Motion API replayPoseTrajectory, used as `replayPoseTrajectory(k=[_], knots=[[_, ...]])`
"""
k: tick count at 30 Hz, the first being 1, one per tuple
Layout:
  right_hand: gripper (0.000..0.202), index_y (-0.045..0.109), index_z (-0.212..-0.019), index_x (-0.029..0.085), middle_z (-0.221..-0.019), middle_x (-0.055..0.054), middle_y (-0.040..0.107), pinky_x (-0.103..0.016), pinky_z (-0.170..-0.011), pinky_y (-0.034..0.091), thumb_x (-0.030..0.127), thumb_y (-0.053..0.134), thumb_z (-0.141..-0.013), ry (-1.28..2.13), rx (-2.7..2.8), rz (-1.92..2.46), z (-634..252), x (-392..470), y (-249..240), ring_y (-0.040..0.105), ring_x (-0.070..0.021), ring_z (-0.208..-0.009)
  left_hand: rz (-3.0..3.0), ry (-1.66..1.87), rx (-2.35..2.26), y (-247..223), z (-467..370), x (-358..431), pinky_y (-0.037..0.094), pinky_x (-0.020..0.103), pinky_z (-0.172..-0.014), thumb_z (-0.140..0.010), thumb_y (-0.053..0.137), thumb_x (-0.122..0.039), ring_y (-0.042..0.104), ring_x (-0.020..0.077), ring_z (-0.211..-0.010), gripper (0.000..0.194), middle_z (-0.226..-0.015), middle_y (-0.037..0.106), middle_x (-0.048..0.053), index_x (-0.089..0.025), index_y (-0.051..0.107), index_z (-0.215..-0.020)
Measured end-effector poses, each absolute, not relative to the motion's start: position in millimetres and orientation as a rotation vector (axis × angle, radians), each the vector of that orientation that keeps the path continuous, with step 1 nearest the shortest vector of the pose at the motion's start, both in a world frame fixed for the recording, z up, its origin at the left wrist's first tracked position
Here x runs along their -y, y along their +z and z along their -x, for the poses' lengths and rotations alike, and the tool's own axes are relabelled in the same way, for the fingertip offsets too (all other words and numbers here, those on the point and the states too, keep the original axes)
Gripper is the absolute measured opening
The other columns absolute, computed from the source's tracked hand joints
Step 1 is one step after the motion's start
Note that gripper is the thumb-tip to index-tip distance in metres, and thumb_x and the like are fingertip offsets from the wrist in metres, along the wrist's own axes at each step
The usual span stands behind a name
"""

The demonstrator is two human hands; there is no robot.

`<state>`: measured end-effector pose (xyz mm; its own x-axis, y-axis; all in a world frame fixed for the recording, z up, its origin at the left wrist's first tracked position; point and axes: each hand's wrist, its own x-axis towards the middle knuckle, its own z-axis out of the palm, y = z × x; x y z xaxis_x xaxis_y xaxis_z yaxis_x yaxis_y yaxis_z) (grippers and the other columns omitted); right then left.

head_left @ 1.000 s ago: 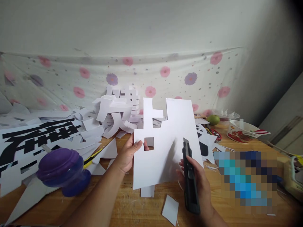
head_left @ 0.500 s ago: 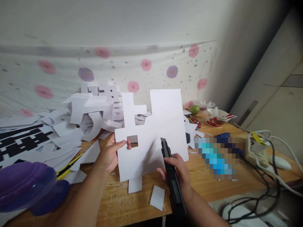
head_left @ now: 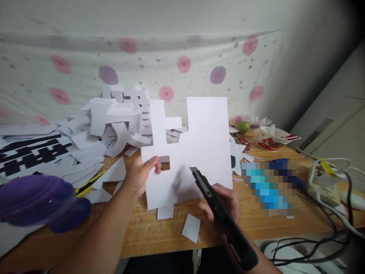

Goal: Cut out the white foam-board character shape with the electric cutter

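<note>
I have one large white sheet [head_left: 209, 148] raised over the front part of the table [head_left: 151, 243]. It looks partly cut: I count one rectangular window near its left edge and one stepped notch in its top edge, with an upright strip and side tab on the notch's left. The broad right part is uncut, so any shaping there would be left to do.

My left hand [head_left: 138, 177] pinches the sheet's left edge, a fingertip showing in the window. My right hand [head_left: 228, 203] is closed round one black cutter [head_left: 221, 217], its blade out before the sheet; I can't quite tell whether the tip touches.

Below, one small white offcut [head_left: 191, 228] lies near the table's front edge. Towards the left edge I count one yellow-and-black tool [head_left: 89, 184], one purple-and-blue container [head_left: 34, 198] and one black-patterned sheet [head_left: 35, 156]. The white cut pieces [head_left: 121, 114] behind overlap too much to count. Towards the back right corner are one green fruit [head_left: 243, 127] and one bowl [head_left: 269, 139].
</note>
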<state>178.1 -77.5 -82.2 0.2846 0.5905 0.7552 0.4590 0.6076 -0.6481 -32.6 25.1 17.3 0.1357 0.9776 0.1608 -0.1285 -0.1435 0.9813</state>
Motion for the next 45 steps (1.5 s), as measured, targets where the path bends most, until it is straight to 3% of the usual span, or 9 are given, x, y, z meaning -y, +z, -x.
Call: replayPoseTrajectory(k=[5, 12, 18, 24, 30, 45], knots=[[0.034, 0.056, -0.107, 0.024, -0.076, 0.001, 0.063, -0.026, -0.054, 0.05, 0.023, 0.072, -0.077, -0.046, 1.275, 1.004, -178.2, 82.0, -67.1, 0.064, -0.0151, -0.063, -1.249, 1.263, -0.949, 13.5, 31.7, -26.6, 0.038, 0.025, -0.05, -0.074, 0.072, -0.037, 0.048, 0.0123, -0.05, 0.029, -0.053, 0.056, 0.001, -0.016, 0.059, -0.057], [0.052, 0.056, -0.126, 0.021, -0.103, -0.011, 0.071, -0.044, -0.074, 0.058, 0.037, 0.071, -0.079, 0.089, 1.31, 1.093, -180.1, 89.7, -74.4, 0.072, -0.0264, -0.083, -1.167, 1.278, -0.899, 6.8, 30.5, -29.8, 0.04, 0.025, -0.051, -0.072, 0.074, -0.035, 0.05, 0.0112, -0.051, 0.027, -0.057, 0.056, 0.0, -0.016, 0.059, -0.059], [0.04, 0.063, -0.114, 0.025, -0.086, -0.003, 0.07, -0.031, -0.06, 0.057, 0.024, 0.074, -0.076, -0.178, 1.371, 1.1, -178.4, 88.1, -65.6, 0.068, -0.019, -0.069, -1.008, 1.338, -0.869, 3.4, 25.2, -31.4, 0.042, 0.025, -0.048, -0.065, 0.079, -0.034, 0.05, 0.0109, -0.049, 0.026, -0.059, 0.056, -0.002, -0.017, 0.059, -0.067], [0.038, 0.057, -0.115, 0.025, -0.08, -0.003, 0.067, -0.03, -0.054, 0.057, 0.022, 0.069, -0.078, -0.139, 1.666, 0.962, -172.5, 101.1, -40.6, 0.066, -0.0186, -0.064, -0.892, 1.376, -0.858, -3.2, 12.3, -26.7, 0.044, 0.026, -0.05, -0.069, 0.077, -0.035, 0.05, 0.0113, -0.049, 0.025, -0.055, 0.054, -0.003, -0.017, 0.059, -0.068], [0.036, 0.056, -0.117, 0.02, -0.082, -0.005, 0.072, -0.031, -0.06, 0.06, 0.025, 0.062, -0.082, -0.219, 1.814, 1.024, -163.2, 105.1, -39.6, 0.071, -0.0202, -0.07, -0.894, 1.356, -0.866, -15.7, -8.9, -15.1, 0.045, 0.026, -0.055, -0.074, 0.073, -0.035, 0.051, 0.0111, -0.051, 0.026, -0.057, 0.055, -0.002, -0.017, 0.057, -0.063], [0.038, 0.06, -0.116, 0.014, -0.088, -0.009, 0.073, -0.027, -0.066, 0.06, 0.011, 0.065, -0.079, -0.221, 1.878, 0.977, -160.8, 91.1, -52.1, 0.07, -0.0176, -0.073, -0.9, 1.362, -0.932, -27.5, -16.8, -16.6, 0.043, 0.028, -0.056, -0.075, 0.069, -0.03, 0.05, 0.0113, -0.049, 0.021, -0.058, 0.055, -0.002, -0.018, 0.057, -0.062]])
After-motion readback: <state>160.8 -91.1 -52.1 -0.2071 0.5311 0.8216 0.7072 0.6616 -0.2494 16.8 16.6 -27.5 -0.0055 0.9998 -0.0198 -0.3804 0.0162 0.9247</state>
